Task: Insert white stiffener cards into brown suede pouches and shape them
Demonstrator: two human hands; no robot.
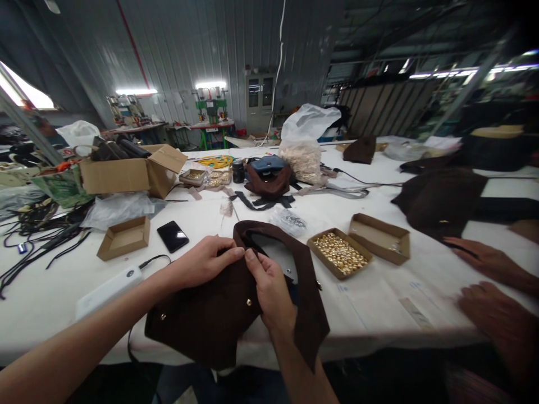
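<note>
A dark brown fabric bag piece (202,320) with a looped handle lies at the table's front edge, with gold studs showing on its surface. My left hand (210,259) pinches the fabric near the base of the loop. Close beside it, my right hand (269,286) grips the same edge, its thumb almost touching the left thumb. Whatever small part may sit between the fingertips is hidden. Right of the loop, a cardboard box of gold studs (340,253) stands next to a shallow cardboard box (381,238) with a few small bits inside.
A phone (173,236), a white power bank (109,292) with a cable and a small cardboard tray (124,238) lie to the left. Another person's hands (488,261) work at the right beside a brown piece (442,199). A larger carton (115,175) stands behind.
</note>
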